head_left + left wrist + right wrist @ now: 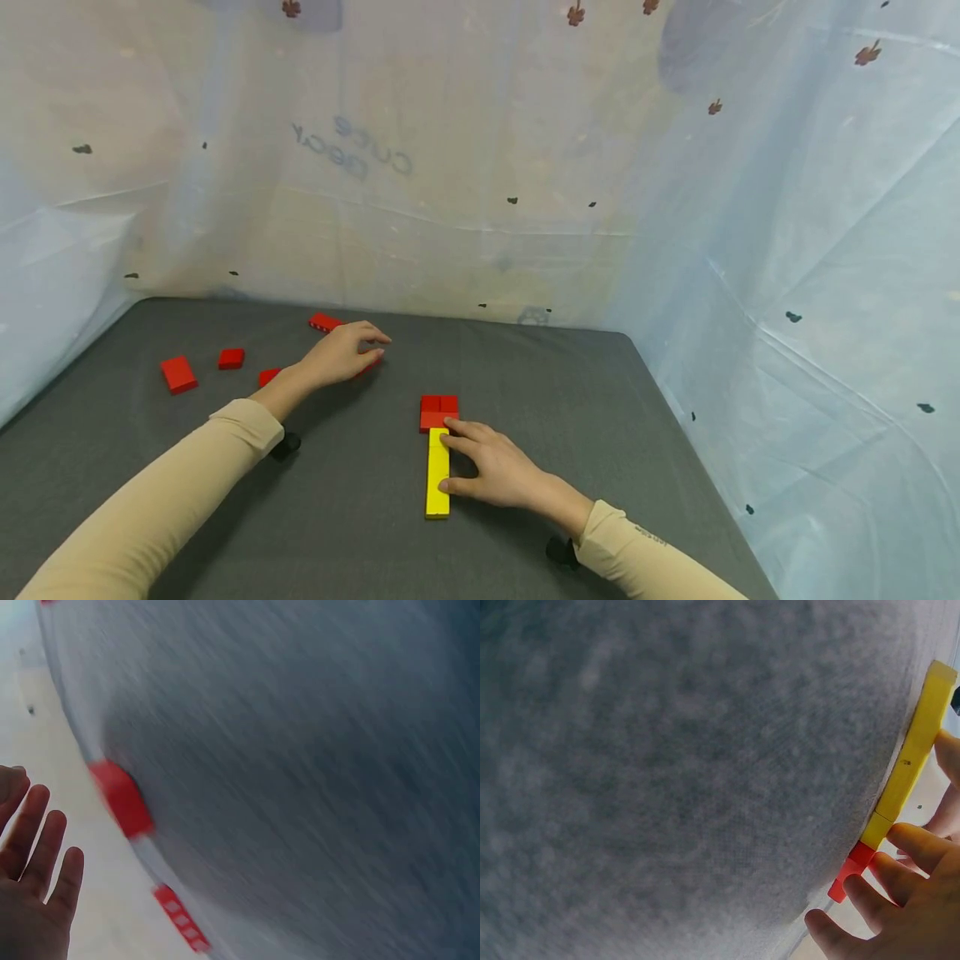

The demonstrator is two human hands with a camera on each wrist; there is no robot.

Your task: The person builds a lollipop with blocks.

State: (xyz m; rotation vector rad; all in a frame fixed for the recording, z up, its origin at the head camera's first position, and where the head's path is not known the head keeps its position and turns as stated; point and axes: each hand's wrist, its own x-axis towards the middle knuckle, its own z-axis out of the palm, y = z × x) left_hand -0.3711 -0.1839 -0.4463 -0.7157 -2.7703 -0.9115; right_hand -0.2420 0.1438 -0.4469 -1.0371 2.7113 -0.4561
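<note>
In the head view, two red blocks [438, 403] lie side by side, with a wider red piece [433, 422] in front of them. A yellow bar [437, 483] runs from there toward me, with a short yellow block [438, 437] at its far end. My right hand [498, 467] rests its thumb and fingertips along the right side of the yellow pieces, fingers spread. Farther left, my left hand [341, 354] reaches over the table with loosely bent fingers. Beside its thumb a red block [371, 365] shows partly. The left wrist view has the fingers apart from a blurred red block [121, 799].
Behind the left hand lies a red piece with pale marks along its side [325, 322]. More red blocks sit at the left: a larger one [178, 375], a small one [232, 358], and one partly behind the wrist [268, 377]. Plastic sheeting [450, 167] surrounds the grey table [525, 367].
</note>
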